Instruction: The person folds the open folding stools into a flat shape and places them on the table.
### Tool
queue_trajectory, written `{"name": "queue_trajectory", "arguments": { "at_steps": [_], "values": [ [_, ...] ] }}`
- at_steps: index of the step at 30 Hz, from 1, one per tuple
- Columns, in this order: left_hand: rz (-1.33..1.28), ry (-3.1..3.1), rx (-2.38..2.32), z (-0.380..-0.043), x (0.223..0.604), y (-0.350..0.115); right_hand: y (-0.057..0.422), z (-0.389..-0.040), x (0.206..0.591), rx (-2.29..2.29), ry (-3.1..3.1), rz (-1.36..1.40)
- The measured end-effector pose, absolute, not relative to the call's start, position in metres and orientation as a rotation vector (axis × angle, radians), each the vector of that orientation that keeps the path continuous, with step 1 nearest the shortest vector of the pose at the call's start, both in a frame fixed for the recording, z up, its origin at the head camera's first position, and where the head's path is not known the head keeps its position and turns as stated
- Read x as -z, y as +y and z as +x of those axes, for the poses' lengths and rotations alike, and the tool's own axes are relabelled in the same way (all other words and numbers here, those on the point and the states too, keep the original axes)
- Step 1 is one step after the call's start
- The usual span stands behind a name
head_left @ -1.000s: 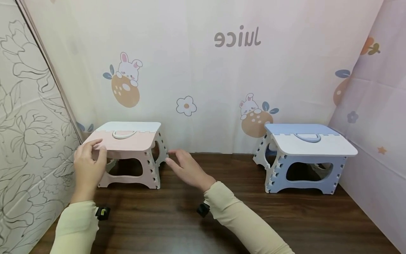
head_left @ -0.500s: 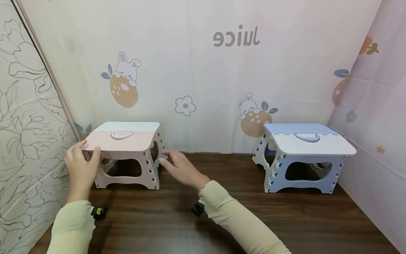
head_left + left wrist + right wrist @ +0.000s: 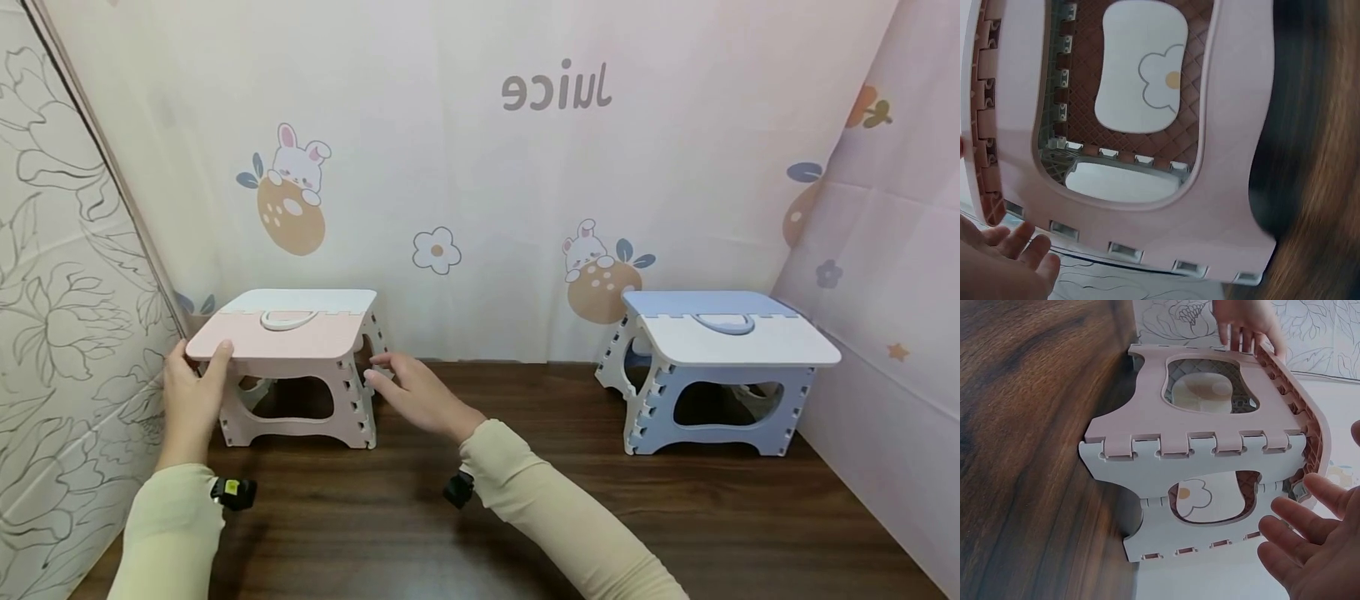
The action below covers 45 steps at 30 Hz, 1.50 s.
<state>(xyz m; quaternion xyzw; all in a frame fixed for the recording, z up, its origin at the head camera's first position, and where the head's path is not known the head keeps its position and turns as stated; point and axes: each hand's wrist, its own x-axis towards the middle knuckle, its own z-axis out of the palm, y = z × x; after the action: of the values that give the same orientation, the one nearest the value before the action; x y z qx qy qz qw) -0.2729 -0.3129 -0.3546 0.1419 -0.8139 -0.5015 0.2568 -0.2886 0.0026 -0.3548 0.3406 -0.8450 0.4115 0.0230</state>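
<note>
A folding step stool (image 3: 300, 340) with a pink and white top, a white handle and pink front legs stands unfolded on the left. My left hand (image 3: 189, 400) is at its left end, thumb at the top's front corner; in the left wrist view the fingers (image 3: 1025, 244) lie loosely beside the pink leg panel (image 3: 1235, 125). My right hand (image 3: 427, 398) reaches toward the right end, fingertips overlapping the side leg. Seen from the right wrist, its fingers (image 3: 1300, 519) are spread near the white side legs (image 3: 1210, 459), under the level of the top's edge.
A second folding step stool (image 3: 750, 346), blue and white, stands unfolded on the right of the dark wooden table (image 3: 525, 500). Printed cloth (image 3: 480, 167) hangs behind, and patterned side panels (image 3: 67, 333) close in both sides. The left panel is close to my left hand.
My left hand has moved from over the front of the pink stool's top to its left corner. The right hand has shifted slightly left, toward the side leg.
</note>
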Motion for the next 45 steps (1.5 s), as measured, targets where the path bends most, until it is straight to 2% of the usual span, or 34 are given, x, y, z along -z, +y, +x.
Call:
{"name": "queue_trajectory", "arguments": {
  "at_steps": [12,25,41,45],
  "values": [
    [0.443,-2.152,1.684,-0.278,0.355,-0.315,-0.003,-0.289,0.349,-1.333,-2.656,1.018],
    [0.423,-2.087,1.930,-0.282,0.359,-0.318,-0.014,-0.299,0.340,-1.711,-2.742,0.868],
    [0.303,-2.209,2.051,-0.286,0.355,-0.331,-0.025,-0.308,0.333,-1.978,-2.663,0.996],
    [0.316,-2.205,2.078,-0.286,0.354,-0.333,-0.028,-0.308,0.333,-2.008,-2.671,0.947]
  ]
}}
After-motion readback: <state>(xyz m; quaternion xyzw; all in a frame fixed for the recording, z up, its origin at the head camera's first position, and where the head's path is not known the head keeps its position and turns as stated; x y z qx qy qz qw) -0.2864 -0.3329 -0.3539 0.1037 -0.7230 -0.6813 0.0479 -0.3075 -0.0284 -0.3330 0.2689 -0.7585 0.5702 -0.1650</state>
